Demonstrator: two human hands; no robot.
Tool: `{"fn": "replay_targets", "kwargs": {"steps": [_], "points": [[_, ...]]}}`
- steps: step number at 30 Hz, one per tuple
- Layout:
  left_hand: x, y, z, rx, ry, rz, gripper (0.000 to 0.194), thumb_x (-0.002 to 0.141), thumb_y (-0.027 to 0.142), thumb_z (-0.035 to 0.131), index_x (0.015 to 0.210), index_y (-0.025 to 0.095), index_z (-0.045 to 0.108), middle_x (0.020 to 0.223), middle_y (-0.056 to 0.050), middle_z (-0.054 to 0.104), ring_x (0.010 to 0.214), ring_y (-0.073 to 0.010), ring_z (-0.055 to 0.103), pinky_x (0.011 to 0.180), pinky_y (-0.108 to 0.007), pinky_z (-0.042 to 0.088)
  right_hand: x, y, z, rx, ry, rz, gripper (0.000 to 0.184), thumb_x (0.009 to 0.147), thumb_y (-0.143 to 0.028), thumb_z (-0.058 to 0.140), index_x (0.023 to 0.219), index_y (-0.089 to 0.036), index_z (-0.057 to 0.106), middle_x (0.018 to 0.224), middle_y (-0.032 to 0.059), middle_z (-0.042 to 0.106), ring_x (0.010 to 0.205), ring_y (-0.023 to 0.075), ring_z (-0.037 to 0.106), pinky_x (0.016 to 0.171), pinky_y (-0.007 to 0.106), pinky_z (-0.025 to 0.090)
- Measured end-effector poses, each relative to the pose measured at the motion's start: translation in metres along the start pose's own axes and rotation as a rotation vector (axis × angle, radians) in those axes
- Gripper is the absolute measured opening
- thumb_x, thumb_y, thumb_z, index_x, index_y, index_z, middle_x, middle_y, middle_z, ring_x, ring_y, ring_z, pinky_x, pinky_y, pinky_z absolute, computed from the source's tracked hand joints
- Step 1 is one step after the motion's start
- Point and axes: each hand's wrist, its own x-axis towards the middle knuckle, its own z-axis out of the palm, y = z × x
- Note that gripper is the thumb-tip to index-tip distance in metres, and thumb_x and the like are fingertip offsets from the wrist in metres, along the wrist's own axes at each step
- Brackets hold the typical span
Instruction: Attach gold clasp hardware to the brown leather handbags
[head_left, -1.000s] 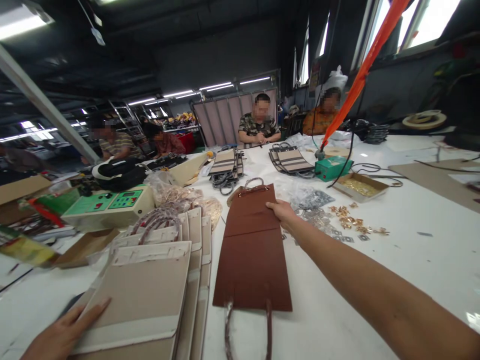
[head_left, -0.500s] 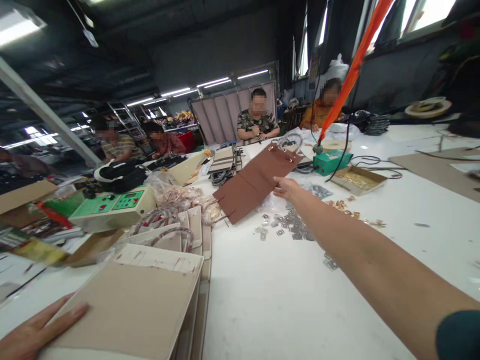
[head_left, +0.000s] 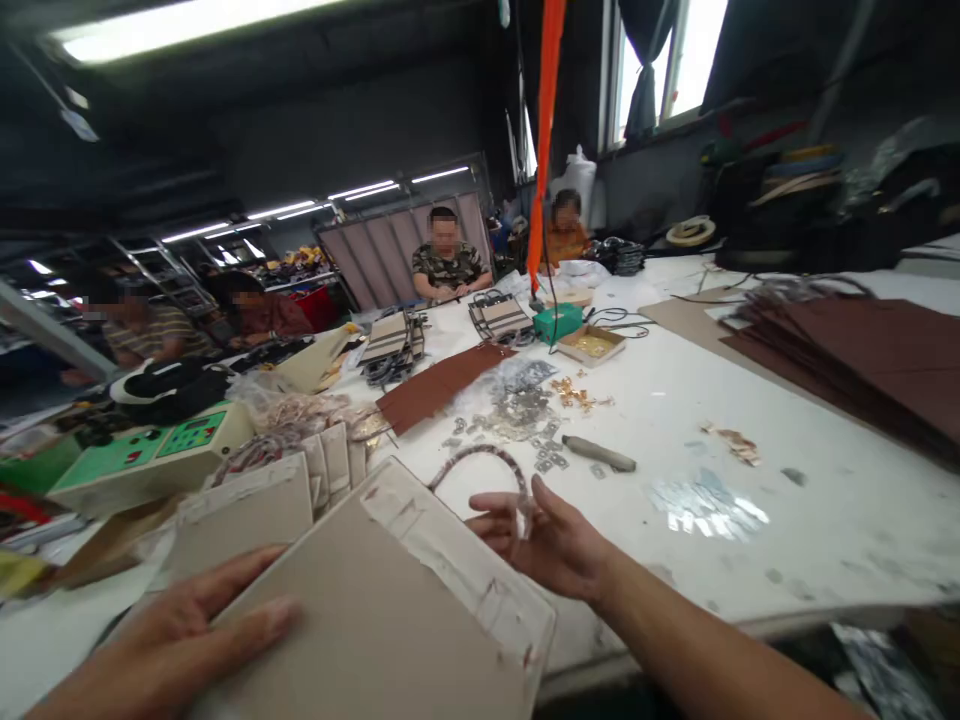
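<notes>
My left hand (head_left: 187, 630) grips the left edge of a beige bag panel (head_left: 360, 600), thumb on its face. The panel is tilted and has a whitish strip with rough brown marks along its upper edge. From behind that edge rises a curved, plastic-wrapped handle (head_left: 480, 452). At the handle's right end is my right hand (head_left: 555, 545), thumb raised and fingers apart; the handle passes by the fingers, and I cannot tell whether they touch it. More beige panels (head_left: 247, 510) lie stacked to the left. A brown panel (head_left: 442, 385) lies flat further back.
Small metal plates (head_left: 517, 410) and gold fittings (head_left: 574, 393) lie scattered mid-table near a grey-green rod-like tool (head_left: 598, 453). Brown panels (head_left: 862, 360) are stacked at right. A control box (head_left: 157, 450) stands at left, a green box (head_left: 557, 322) further back. Co-workers sit around the table.
My right hand has let go of the brown panel, now lying on the table, and come back beside the handle. My left hand has lifted and turned a beige panel rightward. The view has swung right.
</notes>
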Motion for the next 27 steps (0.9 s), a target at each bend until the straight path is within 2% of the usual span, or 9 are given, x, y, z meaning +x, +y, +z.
{"fn": "replay_targets", "kwargs": {"steps": [3, 7, 12, 15, 18, 22, 25, 27], "points": [[-0.013, 0.004, 0.060, 0.151, -0.371, 0.088, 0.078, 0.063, 0.063, 0.084, 0.135, 0.045, 0.061, 0.104, 0.009, 0.080, 0.100, -0.0340, 0.075, 0.089, -0.045, 0.061, -0.077, -0.006, -0.006, -0.086, 0.079, 0.019, 0.058, 0.087, -0.060, 0.072, 0.126, -0.017, 0.072, 0.115, 0.0118, 0.075, 0.103, 0.0226, 0.068, 0.097, 0.034, 0.047], [-0.025, 0.012, 0.131, 0.264, -0.631, 0.179, 0.059, 0.078, 0.060, 0.077, 0.126, 0.026, 0.070, 0.110, -0.003, 0.079, 0.097, -0.0314, 0.075, 0.085, -0.037, 0.060, -0.155, -0.003, -0.015, -0.145, 0.238, 0.072, 0.051, 0.086, -0.053, 0.076, 0.121, -0.015, 0.075, 0.111, 0.0139, 0.076, 0.100, 0.0257, 0.071, 0.095, 0.038, 0.050], [-0.018, 0.010, 0.195, 0.382, -0.928, 0.154, 0.052, 0.083, 0.057, 0.074, 0.120, 0.020, 0.074, 0.114, -0.006, 0.078, 0.104, -0.0283, 0.073, 0.094, -0.034, 0.056, -0.212, 0.015, -0.031, -0.148, 0.422, 0.054, 0.047, 0.084, -0.056, 0.077, 0.103, -0.014, 0.080, 0.093, 0.0101, 0.078, 0.082, 0.0212, 0.072, 0.079, 0.030, 0.053], [-0.004, 0.000, 0.228, 0.373, -1.013, 0.075, 0.052, 0.078, 0.055, 0.079, 0.114, 0.017, 0.077, 0.115, -0.009, 0.078, 0.104, -0.0291, 0.072, 0.099, -0.037, 0.054, -0.230, 0.023, -0.043, -0.114, 0.490, 0.054, 0.045, 0.084, -0.057, 0.077, 0.100, -0.014, 0.081, 0.089, 0.0087, 0.078, 0.078, 0.0193, 0.071, 0.074, 0.027, 0.052], [0.008, -0.012, 0.254, 0.230, -1.046, 0.005, 0.054, 0.076, 0.050, 0.082, 0.118, 0.016, 0.075, 0.116, -0.011, 0.078, 0.105, -0.0299, 0.073, 0.100, -0.040, 0.054, -0.244, 0.028, -0.053, -0.075, 0.504, 0.031, 0.046, 0.089, -0.058, 0.072, 0.105, -0.015, 0.080, 0.092, 0.0097, 0.079, 0.085, 0.0222, 0.072, 0.082, 0.032, 0.053], [0.021, -0.021, 0.268, 0.099, -1.052, 0.092, 0.067, 0.080, 0.044, 0.081, 0.140, 0.022, 0.061, 0.132, -0.011, 0.070, 0.115, -0.0284, 0.069, 0.102, -0.038, 0.052, -0.259, 0.034, -0.056, -0.085, 0.456, 0.042, 0.048, 0.092, -0.055, 0.069, 0.121, -0.018, 0.076, 0.113, 0.0118, 0.077, 0.107, 0.0278, 0.070, 0.101, 0.041, 0.049], [0.034, -0.020, 0.271, 0.099, -1.042, 0.182, 0.074, 0.081, 0.047, 0.080, 0.146, 0.024, 0.054, 0.140, -0.011, 0.065, 0.117, -0.0285, 0.067, 0.101, -0.038, 0.051, -0.264, 0.049, -0.052, -0.169, 0.461, 0.136, 0.047, 0.090, -0.054, 0.072, 0.119, -0.016, 0.077, 0.110, 0.0127, 0.077, 0.102, 0.0295, 0.072, 0.100, 0.043, 0.049], [0.045, -0.017, 0.275, 0.150, -1.050, 0.274, 0.073, 0.080, 0.049, 0.080, 0.143, 0.021, 0.058, 0.138, -0.010, 0.066, 0.119, -0.0290, 0.065, 0.102, -0.037, 0.049, -0.263, 0.063, -0.049, -0.237, 0.482, 0.190, 0.052, 0.089, -0.059, 0.071, 0.111, -0.012, 0.079, 0.100, 0.0141, 0.078, 0.094, 0.0307, 0.073, 0.098, 0.045, 0.049]]}}
